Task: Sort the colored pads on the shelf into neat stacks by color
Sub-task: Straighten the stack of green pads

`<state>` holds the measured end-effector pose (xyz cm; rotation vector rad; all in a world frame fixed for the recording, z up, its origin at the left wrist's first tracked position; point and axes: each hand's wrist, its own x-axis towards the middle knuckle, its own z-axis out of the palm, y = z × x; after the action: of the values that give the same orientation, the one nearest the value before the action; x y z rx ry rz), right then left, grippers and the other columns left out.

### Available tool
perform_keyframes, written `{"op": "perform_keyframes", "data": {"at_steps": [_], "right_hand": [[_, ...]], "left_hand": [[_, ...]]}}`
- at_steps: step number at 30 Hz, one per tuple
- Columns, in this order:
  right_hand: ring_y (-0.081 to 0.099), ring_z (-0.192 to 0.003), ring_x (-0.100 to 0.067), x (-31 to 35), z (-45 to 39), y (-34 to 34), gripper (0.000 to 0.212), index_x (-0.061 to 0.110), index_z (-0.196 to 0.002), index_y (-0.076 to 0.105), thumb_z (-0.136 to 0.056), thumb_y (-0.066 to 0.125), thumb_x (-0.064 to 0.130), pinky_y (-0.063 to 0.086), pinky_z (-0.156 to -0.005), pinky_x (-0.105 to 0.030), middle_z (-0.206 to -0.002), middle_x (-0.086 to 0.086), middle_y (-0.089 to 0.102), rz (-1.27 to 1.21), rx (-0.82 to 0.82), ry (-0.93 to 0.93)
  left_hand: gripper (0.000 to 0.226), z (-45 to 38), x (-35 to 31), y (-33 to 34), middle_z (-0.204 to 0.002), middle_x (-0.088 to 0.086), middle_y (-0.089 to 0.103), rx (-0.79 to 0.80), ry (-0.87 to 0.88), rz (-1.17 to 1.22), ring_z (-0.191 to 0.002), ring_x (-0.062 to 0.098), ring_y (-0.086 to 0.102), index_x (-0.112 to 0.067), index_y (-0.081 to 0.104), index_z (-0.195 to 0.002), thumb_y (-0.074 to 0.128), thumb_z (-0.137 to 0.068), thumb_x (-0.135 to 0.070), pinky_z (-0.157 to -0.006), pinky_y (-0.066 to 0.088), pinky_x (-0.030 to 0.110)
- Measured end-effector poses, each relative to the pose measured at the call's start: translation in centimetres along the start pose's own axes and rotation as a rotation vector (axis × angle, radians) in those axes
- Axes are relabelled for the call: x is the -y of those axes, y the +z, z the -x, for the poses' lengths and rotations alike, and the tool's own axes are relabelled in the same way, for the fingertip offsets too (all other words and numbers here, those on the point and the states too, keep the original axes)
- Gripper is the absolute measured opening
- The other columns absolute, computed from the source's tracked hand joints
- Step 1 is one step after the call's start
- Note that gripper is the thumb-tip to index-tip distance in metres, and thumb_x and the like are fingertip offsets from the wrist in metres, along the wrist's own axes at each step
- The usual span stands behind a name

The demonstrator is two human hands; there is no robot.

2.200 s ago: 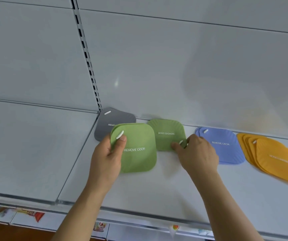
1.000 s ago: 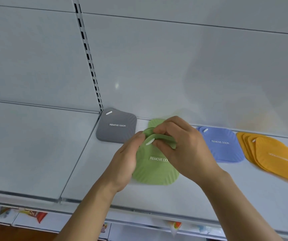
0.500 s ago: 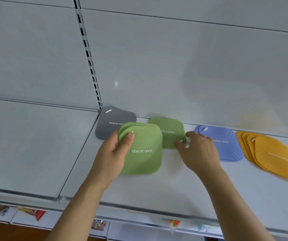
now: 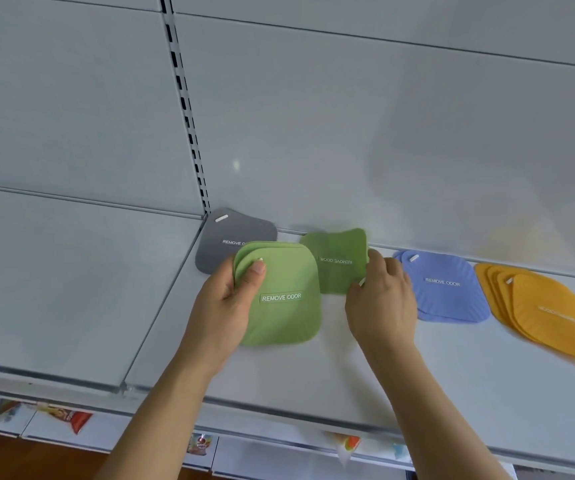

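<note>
My left hand (image 4: 225, 306) grips a small stack of light green pads (image 4: 286, 306) by its left edge, thumb on top, just above the white shelf (image 4: 314, 372). To its right, my right hand (image 4: 381, 299) pinches the right edge of a darker green pad (image 4: 336, 261), which is blurred and tilted up off the shelf, its lettering upside down. A grey pad (image 4: 223, 237) lies at the back left, partly under the light green stack. Blue pads (image 4: 449, 289) lie right of my right hand, and a fanned pile of orange pads (image 4: 549, 310) is at the far right.
The white back panel (image 4: 348, 133) rises directly behind the pads, with a slotted upright (image 4: 189, 112). A second shelf board (image 4: 64, 289) adjoins on the left. The shelf's front lip (image 4: 279, 414) runs below my forearms, with packaged goods (image 4: 71, 419) on the level underneath.
One second ago both hands were together on the light green stack. Since then my right hand went right to the darker green pad, took its edge and lifted it; my left hand kept the stack.
</note>
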<state>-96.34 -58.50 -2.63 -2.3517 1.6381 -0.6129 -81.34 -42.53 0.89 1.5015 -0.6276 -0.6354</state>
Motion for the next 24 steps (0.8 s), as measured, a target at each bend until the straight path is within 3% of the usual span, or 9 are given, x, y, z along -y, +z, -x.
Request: {"op": "perform_keyframes", "data": {"at_steps": [3,6,10,12,15,19,22,24], "right_hand": [[0.051,-0.080,-0.035,-0.5,-1.0,-0.5,0.006,0.009,-0.089,0.061,-0.086,0.061,0.014,0.033,-0.060,-0.036,-0.084,-0.010,0.062,-0.106,0.109,0.094],[0.053,-0.073,-0.033,-0.8,-1.5,-2.7,0.022,0.010,-0.074,0.057,-0.089,0.066,0.022,0.027,-0.054,-0.035,-0.073,-0.006,0.059,-0.208,0.079,0.053],[0.065,-0.076,-0.021,-0.8,-1.5,-9.7,0.004,0.025,-0.096,0.070,-0.093,0.072,0.026,0.043,-0.067,-0.030,-0.077,0.006,0.070,-0.471,-0.145,-0.048],[0.070,-0.077,-0.004,-0.5,-1.1,-13.5,0.013,0.033,-0.095,0.069,-0.091,0.076,0.022,0.052,-0.070,-0.018,-0.085,0.015,0.075,-0.612,-0.173,-0.129],[0.070,-0.084,-0.001,-0.2,-0.1,-17.2,0.022,0.040,-0.094,0.072,-0.091,0.076,0.018,0.050,-0.072,-0.008,-0.091,0.025,0.075,-0.609,-0.047,-0.313],[0.070,-0.087,0.005,1.2,0.5,-17.9,0.027,0.041,-0.105,0.076,-0.100,0.065,0.017,0.051,-0.075,-0.010,-0.096,0.029,0.074,-0.467,0.282,-0.629],[0.068,-0.087,-0.004,2.9,0.3,-14.5,0.032,0.033,-0.116,0.076,-0.097,0.059,0.013,0.052,-0.078,-0.020,-0.097,0.018,0.074,-0.318,0.366,-0.843],[0.068,-0.086,-0.015,3.9,0.5,-11.8,0.033,0.028,-0.119,0.076,-0.095,0.061,0.011,0.050,-0.078,-0.026,-0.096,0.007,0.075,-0.267,0.305,-0.900]], "left_hand": [[0.020,-0.1,0.1,-0.1,-0.112,-0.012,0.078,-0.022,-0.021,0.023,-0.111,0.010,0.070,-0.033,0.074,-0.116,0.062,-0.103,-0.044,-0.100,0.055,0.039],[0.019,-0.2,0.1,-0.3,-0.112,-0.010,0.078,-0.048,-0.034,0.048,-0.113,0.014,0.070,-0.033,0.074,-0.113,0.061,-0.104,-0.044,-0.101,0.056,0.043],[0.021,-0.4,-0.3,-0.4,-0.114,-0.010,0.078,-0.061,-0.061,0.069,-0.114,0.013,0.071,-0.033,0.074,-0.114,0.056,-0.107,-0.041,-0.099,0.057,0.042],[0.019,-0.5,-0.7,-0.3,-0.113,-0.012,0.078,-0.054,-0.103,0.101,-0.113,0.013,0.072,-0.037,0.075,-0.110,0.056,-0.106,-0.042,-0.099,0.058,0.044],[0.019,-0.8,-1.3,0.4,-0.112,-0.010,0.078,-0.044,-0.170,0.159,-0.115,0.017,0.071,-0.038,0.077,-0.104,0.059,-0.105,-0.043,-0.104,0.056,0.054],[0.023,-0.7,-2.0,1.3,-0.119,-0.004,0.079,0.040,-0.230,0.239,-0.126,0.024,0.068,-0.035,0.081,-0.104,0.058,-0.106,-0.036,-0.112,0.050,0.053],[0.027,-0.3,-2.4,2.0,-0.123,0.004,0.078,0.128,-0.255,0.280,-0.129,0.029,0.066,-0.026,0.080,-0.113,0.055,-0.107,-0.033,-0.114,0.048,0.052],[0.030,0.2,-2.3,2.3,-0.125,0.005,0.077,0.196,-0.254,0.255,-0.128,0.028,0.067,-0.024,0.078,-0.119,0.052,-0.108,-0.036,-0.112,0.050,0.050]]}}
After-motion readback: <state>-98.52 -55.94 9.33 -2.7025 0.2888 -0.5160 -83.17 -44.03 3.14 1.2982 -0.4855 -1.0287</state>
